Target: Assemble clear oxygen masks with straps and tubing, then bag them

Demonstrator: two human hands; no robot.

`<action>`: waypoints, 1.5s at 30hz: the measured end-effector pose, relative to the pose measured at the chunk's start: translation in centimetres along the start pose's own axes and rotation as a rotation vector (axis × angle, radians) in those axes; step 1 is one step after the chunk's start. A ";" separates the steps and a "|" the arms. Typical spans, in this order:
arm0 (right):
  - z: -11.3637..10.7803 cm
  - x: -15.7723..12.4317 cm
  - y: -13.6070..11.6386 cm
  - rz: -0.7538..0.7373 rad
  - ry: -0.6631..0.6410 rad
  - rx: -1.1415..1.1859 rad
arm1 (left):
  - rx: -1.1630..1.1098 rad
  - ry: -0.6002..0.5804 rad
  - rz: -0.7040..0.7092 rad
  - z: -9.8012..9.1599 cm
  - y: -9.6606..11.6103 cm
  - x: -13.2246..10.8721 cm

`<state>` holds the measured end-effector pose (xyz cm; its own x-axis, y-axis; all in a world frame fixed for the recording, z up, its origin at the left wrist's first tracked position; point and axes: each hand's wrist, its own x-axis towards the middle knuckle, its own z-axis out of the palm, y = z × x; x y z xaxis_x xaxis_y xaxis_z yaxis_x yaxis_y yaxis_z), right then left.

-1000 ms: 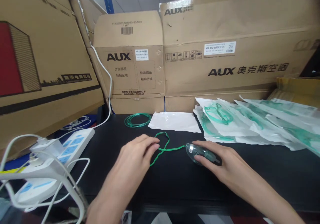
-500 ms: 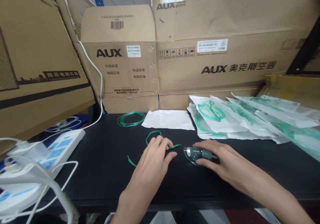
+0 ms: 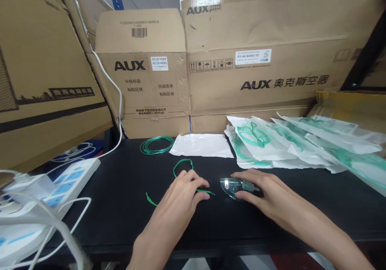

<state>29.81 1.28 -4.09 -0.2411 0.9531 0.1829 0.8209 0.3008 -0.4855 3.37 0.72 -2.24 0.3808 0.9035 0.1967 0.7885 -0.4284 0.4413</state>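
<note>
On the black table [image 3: 126,205] my left hand [image 3: 181,197] rests with its fingers curled on a thin green elastic strap [image 3: 182,164] that loops out behind the fingers and trails to both sides. My right hand [image 3: 259,191] lies over a clear green-tinted mask [image 3: 230,186], fingers pinching its stem end against the table. The strap's right end lies just short of the mask.
A coil of green tubing [image 3: 157,145] and an empty white pouch [image 3: 202,145] lie behind the hands. Several sealed pouches [image 3: 286,145] with green parts are stacked at the right. A white power strip [image 3: 48,189] with cables sits at the left. Cardboard boxes [image 3: 241,61] wall the back.
My left hand slid right along the strap toward the mask and closed on it; the strap's loop shrank and its end came free of the mask. The right hand stayed on the mask.
</note>
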 end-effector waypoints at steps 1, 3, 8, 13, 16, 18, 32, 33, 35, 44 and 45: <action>0.0 0.1 -0.3 0.006 0.008 0.017 | -0.001 0.000 0.017 0.2 0.0 0.0; 0.0 0.3 -1.0 0.022 0.026 0.066 | -0.008 0.007 0.035 0.6 -0.1 0.1; 0.1 0.6 -2.8 0.054 0.082 0.207 | -0.070 0.038 0.062 1.2 -0.3 0.3; 0.0 0.6 -3.5 0.043 0.121 0.254 | -0.084 -0.005 0.046 1.2 0.0 0.6; 0.0 0.7 -3.5 0.050 0.122 0.264 | -0.080 -0.012 0.047 1.1 0.4 0.8; 0.1 0.8 -3.5 0.041 0.130 0.272 | -0.087 -0.004 0.045 1.1 0.5 0.8; 1.1 0.7 -3.6 0.022 0.101 0.302 | -0.053 0.042 0.095 1.5 -0.2 1.1; 1.2 0.7 -3.6 0.026 0.102 0.308 | -0.077 0.049 0.094 1.5 -0.1 1.2; 1.4 0.7 -3.6 0.037 0.098 0.321 | -0.137 0.060 0.086 1.5 0.0 1.2; 1.7 0.6 -3.7 0.029 0.073 0.362 | -0.240 0.114 0.072 1.3 0.0 0.9; 1.6 0.6 -3.8 0.023 0.071 0.369 | -0.241 0.116 0.072 1.2 0.1 0.9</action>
<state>25.72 0.74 -3.56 -0.1776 0.9591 0.2203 0.5807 0.2829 -0.7634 4.32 1.47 -3.12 0.3630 0.8724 0.3275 0.6183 -0.4884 0.6158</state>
